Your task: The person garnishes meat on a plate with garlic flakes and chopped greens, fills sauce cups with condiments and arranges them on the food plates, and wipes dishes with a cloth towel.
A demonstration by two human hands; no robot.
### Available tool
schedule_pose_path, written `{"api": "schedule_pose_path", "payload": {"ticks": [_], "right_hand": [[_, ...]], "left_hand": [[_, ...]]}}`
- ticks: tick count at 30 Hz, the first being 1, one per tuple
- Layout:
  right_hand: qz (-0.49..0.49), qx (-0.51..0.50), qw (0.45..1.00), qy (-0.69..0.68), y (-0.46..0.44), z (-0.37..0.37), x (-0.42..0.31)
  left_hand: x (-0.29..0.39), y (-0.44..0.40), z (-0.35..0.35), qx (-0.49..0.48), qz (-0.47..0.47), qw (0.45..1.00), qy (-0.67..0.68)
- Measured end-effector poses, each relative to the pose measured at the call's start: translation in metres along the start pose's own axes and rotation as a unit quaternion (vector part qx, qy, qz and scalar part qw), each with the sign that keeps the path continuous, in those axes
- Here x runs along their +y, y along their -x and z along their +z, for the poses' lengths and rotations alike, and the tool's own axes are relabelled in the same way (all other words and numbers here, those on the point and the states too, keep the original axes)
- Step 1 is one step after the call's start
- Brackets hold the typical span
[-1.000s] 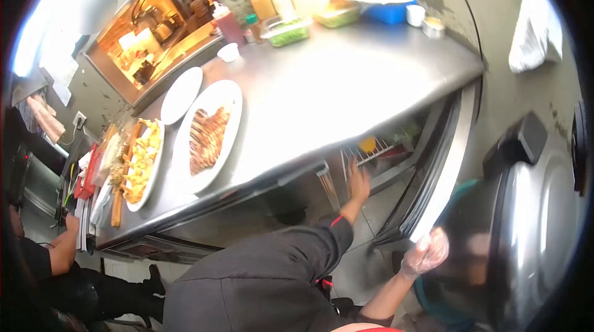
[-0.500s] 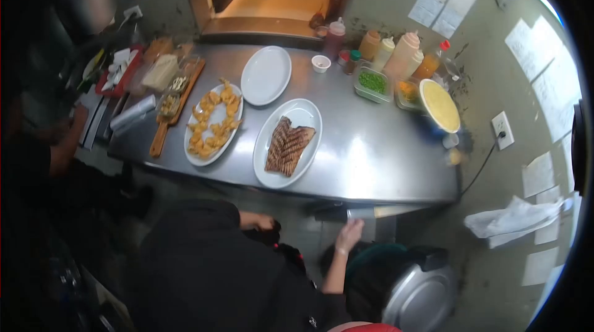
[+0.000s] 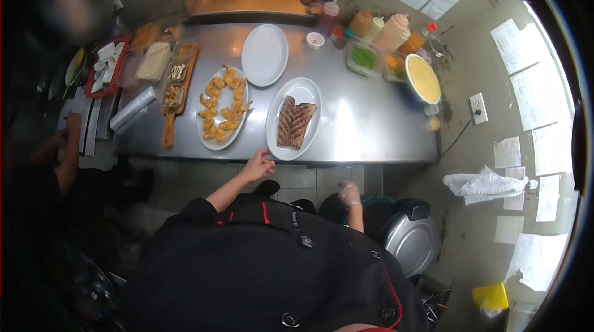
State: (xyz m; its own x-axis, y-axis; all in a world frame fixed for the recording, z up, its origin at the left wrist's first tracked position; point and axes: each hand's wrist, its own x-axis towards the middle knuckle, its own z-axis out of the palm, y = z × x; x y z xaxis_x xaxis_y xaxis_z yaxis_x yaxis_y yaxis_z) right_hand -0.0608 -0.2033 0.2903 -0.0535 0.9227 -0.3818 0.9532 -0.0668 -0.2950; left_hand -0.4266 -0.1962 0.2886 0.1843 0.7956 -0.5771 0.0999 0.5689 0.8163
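Grill-marked meat [image 3: 296,123] is set on an oval plate [image 3: 302,89] near the desk [image 3: 371,137] edge (presumably for easy reach), the grip of the left hand [image 3: 256,167] being spread nearby, while that of the right hand [image 3: 349,193] cannot be told.

Left hand [image 3: 257,167] now raised near counter [image 3: 371,134]; right hand [image 3: 349,193] off fridge door.

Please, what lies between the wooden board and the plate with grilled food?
In the head view, an oval plate of fried food lies between the wooden board and the grilled-food plate.
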Motion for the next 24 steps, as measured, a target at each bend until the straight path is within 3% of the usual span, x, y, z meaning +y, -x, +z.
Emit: {"api": "schedule_pose_path", "payload": {"ticks": [7, 9, 11, 15, 16, 19, 24], "right_hand": [[-0.119, -0.131, 0.983, -0.050, 0.016, 0.010, -0.023], [-0.180, -0.100, 0.978, -0.039, 0.016, -0.009, -0.012], [-0.184, -0.038, 0.981, -0.043, 0.014, -0.031, 0.003], [-0.152, 0.142, 0.973, -0.105, 0.037, -0.100, 0.046], [-0.096, 0.183, 0.963, -0.175, 0.048, -0.120, 0.050], [-0.046, 0.249, 0.959, -0.129, 0.067, -0.155, 0.085], [0.019, 0.261, 0.951, -0.167, 0.079, -0.173, 0.118]], "left_hand": [[0.028, -0.013, 0.046, 0.070, 0.061, 0.958, 0.270], [0.005, -0.037, 0.057, 0.099, 0.085, 0.945, 0.300], [0.010, -0.035, 0.069, 0.139, 0.095, 0.921, 0.351], [0.010, -0.034, 0.067, 0.109, 0.125, 0.899, 0.404], [0.012, -0.034, 0.067, 0.105, 0.113, 0.906, 0.393], [0.031, -0.026, 0.071, 0.096, 0.113, 0.914, 0.378], [0.009, -0.025, 0.059, 0.075, 0.119, 0.909, 0.392]]}}
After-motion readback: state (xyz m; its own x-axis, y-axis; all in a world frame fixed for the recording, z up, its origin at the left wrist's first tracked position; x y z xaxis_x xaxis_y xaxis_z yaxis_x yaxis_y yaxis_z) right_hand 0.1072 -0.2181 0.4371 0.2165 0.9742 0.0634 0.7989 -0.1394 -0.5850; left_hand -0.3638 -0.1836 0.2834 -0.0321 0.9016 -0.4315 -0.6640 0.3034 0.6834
